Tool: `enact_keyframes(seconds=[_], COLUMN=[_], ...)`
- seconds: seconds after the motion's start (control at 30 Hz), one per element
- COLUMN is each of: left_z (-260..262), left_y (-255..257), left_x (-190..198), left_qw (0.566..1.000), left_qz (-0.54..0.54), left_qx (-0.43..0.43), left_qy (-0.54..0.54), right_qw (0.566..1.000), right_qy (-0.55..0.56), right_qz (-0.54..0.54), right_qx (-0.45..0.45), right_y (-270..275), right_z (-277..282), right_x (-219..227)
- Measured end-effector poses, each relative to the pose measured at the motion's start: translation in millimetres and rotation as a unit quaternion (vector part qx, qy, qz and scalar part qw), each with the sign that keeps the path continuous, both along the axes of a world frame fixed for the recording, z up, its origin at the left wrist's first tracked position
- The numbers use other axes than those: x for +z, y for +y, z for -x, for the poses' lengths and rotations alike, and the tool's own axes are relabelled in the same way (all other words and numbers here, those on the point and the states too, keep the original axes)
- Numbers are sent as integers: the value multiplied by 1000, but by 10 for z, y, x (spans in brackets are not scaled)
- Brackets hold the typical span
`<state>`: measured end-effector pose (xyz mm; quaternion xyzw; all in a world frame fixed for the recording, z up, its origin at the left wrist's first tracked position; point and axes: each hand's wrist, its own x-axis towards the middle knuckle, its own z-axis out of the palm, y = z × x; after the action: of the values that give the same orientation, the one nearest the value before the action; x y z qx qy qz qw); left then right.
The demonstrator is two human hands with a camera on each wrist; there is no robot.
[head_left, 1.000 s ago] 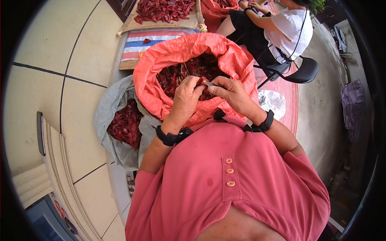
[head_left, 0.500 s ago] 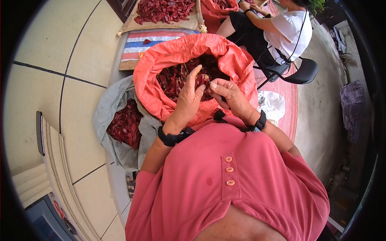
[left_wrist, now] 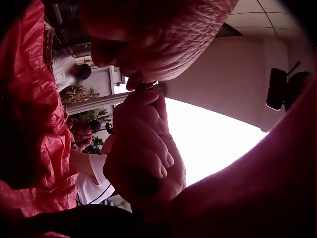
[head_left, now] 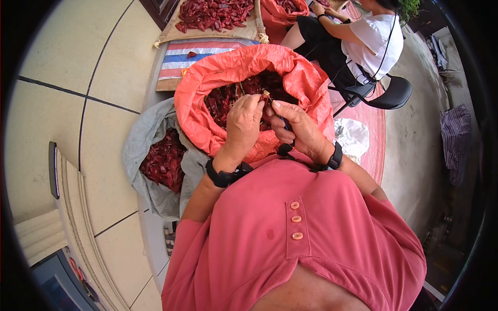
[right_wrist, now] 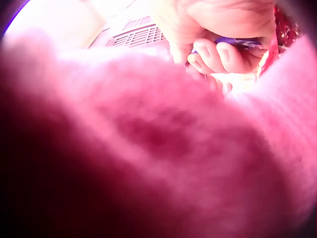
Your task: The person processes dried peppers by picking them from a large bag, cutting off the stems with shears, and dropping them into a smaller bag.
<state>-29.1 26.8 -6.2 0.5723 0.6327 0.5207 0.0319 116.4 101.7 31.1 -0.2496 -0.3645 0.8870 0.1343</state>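
Both hands meet over a large red woven sack (head_left: 205, 127) of dried red chili peppers (head_left: 218, 101). My left hand (head_left: 242, 124) pinches a dried chili pepper (head_left: 266, 97), its pale stem end pointing up. Close beside it on the right, my right hand (head_left: 301, 129) has its thumb tip at the pepper's stem end. The curled fingers of that hand grip a slim tool with a dark blue handle (right_wrist: 237, 42); its working end is hidden. In the left wrist view, the left hand (left_wrist: 158, 44) appears dark above the right hand's curled fingers (left_wrist: 141, 139).
A grey sack (head_left: 137, 137) with more chili peppers stands at the left. Beyond the red sack are a striped woven bag (head_left: 194, 54) and a tray heaped with chilies (head_left: 215, 13). Another person (head_left: 373, 39) sits on a black folding chair (head_left: 397, 93). A white plastic bag (head_left: 353, 137) lies at the right.
A second ago a metal blade showed at the pepper under my right thumb; now it is out of sight. My left fingers spread half a second ago and have closed round the pepper again.
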Motion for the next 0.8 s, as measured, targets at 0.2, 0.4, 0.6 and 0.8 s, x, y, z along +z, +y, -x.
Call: enact_keyframes(seconds=[0.2,0.4,0.6,0.8], left_z=[40,-2,6,56], left_y=[-100,-140,-151,-173], left_x=[8,137,116,87], left_qw=[982,975,964,963], left_qz=[78,90,122,133], left_qx=[-28,-88,-126,-155], left_qy=[-171,-185,-201,-179], right_qw=[942,886,853,835], right_qy=[-168,-135,-153,-127], right_qz=[-269,-441,-495,-528], right_qx=[111,41,70,87], right_y=[161,195,214,263], right_z=[-167,-185,-186,-206], right_x=[159,238,233,171])
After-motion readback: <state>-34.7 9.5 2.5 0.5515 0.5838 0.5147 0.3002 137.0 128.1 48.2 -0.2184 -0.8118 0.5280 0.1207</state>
